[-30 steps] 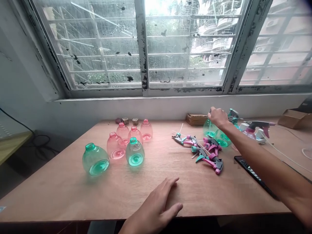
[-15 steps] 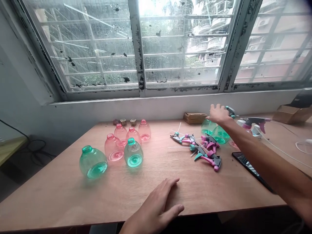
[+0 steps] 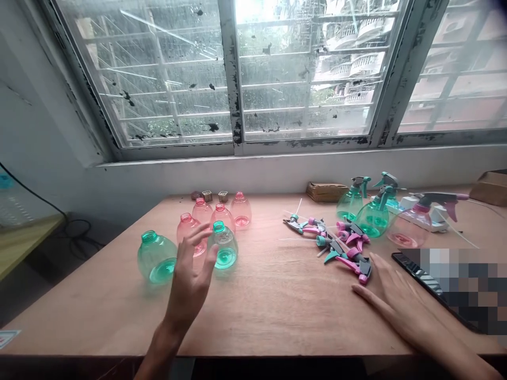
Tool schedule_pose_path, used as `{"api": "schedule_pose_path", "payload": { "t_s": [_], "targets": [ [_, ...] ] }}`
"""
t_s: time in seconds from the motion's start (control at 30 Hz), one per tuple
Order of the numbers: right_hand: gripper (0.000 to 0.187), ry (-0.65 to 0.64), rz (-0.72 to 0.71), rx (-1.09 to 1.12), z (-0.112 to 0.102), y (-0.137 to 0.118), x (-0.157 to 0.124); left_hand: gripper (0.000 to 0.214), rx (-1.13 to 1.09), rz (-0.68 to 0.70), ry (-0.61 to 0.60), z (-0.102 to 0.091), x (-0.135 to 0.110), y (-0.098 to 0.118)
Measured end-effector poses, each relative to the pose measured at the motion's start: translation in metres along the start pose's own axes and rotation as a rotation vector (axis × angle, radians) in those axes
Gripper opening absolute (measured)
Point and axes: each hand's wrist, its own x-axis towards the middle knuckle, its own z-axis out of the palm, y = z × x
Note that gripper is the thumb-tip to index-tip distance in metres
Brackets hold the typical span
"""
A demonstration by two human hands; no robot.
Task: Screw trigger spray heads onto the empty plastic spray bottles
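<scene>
My left hand is raised in front of the bottles, fingers apart, holding nothing. Just right of its fingertips stands a see-through green bottle without a spray head. Another green bottle is left of the hand, and several pink bottles stand behind, one partly hidden by the fingers. My right hand is low over the table with fingers outstretched, holding nothing. Beside its fingertips lies a pile of pink, teal and grey trigger spray heads with thin tubes; whether they touch is hard to tell.
Three green spray bottles with heads fitted and one pink spray bottle stand back right, near a white power strip. A phone lies right of my right hand. A brown packet is by the wall.
My right hand has come back from the green spray bottles to beside the spray heads. My left hand has moved forward and left to the bottles. The view has shifted slightly.
</scene>
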Motion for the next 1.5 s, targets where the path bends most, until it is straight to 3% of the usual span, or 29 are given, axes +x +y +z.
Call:
{"api": "schedule_pose_path", "payload": {
  "t_s": [0.1, 0.27, 0.37, 0.5, 0.6, 0.67, 0.77, 0.93, 1.0, 1.2, 1.4, 1.5],
  "targets": [
    [0.084, 0.024, 0.019, -0.001, 0.007, -0.003, -0.003, 0.059, 0.103, -0.142, -0.149, 0.008, 0.011, -0.018],
    [0.074, -0.016, 0.022, 0.059, -0.013, -0.041, -0.001, 0.085, 0.175, -0.213, -0.208, 0.03, 0.009, -0.028],
    [0.067, -0.039, 0.006, 0.085, -0.02, -0.057, -0.001, 0.075, 0.152, -0.185, -0.288, 0.029, 0.002, -0.014],
    [0.056, -0.021, -0.07, 0.081, -0.024, -0.069, 0.002, 0.057, 0.03, -0.148, -0.556, 0.02, -0.014, 0.011],
    [0.047, -0.152, -0.207, 0.176, -0.029, -0.079, 0.004, 0.065, -0.136, -0.248, -0.735, 0.023, -0.03, 0.021],
    [0.047, -0.228, -0.221, 0.23, -0.031, -0.082, 0.005, 0.069, -0.278, -0.292, -0.787, 0.029, -0.039, 0.023],
    [0.047, -0.195, -0.129, 0.202, -0.027, -0.078, 0.005, 0.073, -0.413, -0.325, -0.802, 0.039, -0.052, 0.027],
    [0.043, -0.082, -0.066, 0.167, -0.016, -0.065, 0.011, 0.09, -0.329, -0.228, -0.884, 0.044, -0.064, 0.036],
    [0.045, -0.073, -0.046, 0.139, -0.014, -0.066, 0.014, 0.093, -0.395, -0.257, -0.902, 0.043, -0.064, 0.038],
    [0.054, -0.22, -0.093, 0.08, -0.015, -0.074, 0.019, 0.077, -0.717, -0.458, -0.834, 0.044, -0.059, 0.035],
    [0.055, -0.134, -0.022, 0.123, -0.019, -0.074, 0.015, 0.072, -0.86, -0.564, -0.759, 0.056, -0.068, 0.038],
    [0.055, -0.153, -0.031, 0.156, -0.018, -0.07, 0.017, 0.082, -0.847, -0.55, -0.704, 0.064, -0.073, 0.041]
  ]
}}
